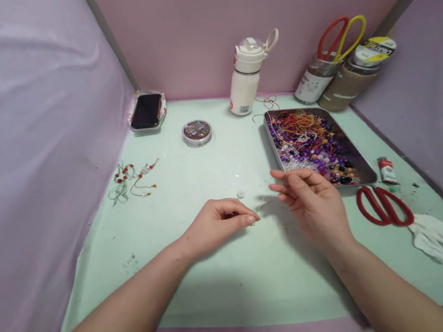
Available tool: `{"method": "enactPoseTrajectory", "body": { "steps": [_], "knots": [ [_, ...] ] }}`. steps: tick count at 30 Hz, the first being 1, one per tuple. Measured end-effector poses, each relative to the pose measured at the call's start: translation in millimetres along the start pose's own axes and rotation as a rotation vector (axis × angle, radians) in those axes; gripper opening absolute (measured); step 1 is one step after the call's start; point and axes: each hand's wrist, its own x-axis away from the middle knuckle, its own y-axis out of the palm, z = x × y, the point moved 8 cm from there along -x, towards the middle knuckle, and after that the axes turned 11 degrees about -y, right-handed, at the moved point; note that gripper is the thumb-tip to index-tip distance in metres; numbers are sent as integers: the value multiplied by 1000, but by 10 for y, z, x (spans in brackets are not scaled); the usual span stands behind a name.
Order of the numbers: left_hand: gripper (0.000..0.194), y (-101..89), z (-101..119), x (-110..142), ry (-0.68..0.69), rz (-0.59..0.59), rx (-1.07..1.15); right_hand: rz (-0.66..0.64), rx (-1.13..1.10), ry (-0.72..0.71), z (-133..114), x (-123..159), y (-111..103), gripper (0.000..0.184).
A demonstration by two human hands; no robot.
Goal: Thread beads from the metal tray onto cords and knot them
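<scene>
My left hand [217,223] rests on the pale green table [189,282], its fingertips pinched together on something tiny, perhaps a clear bead or thread end. A small white bead [240,193] lies just beyond it. My right hand [311,197] hovers beside the left, palm turned inward, thumb and forefinger pinched on what may be a fine thread that I cannot make out. Just right of it sits a metal tray [366,169] filled with purple, black and clear beads and tangled orange cord.
Red scissors [383,205] and a white glove [434,234] lie at the right, a lighter [387,170] beside the tray. At the back stand a white bottle [245,76], two jars with scissors [343,73], a round tin [197,132] and a phone [147,111]. Beaded strings [130,179] lie left.
</scene>
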Motion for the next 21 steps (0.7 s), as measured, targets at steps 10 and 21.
{"method": "enactPoseTrajectory", "body": {
  "steps": [10,21],
  "knots": [
    [9,74,262,153,274,-30,-20,-353,180,303,330,176,239,27],
    [12,-121,45,45,17,269,-39,-208,244,-110,-1,169,214,16]
  ]
}}
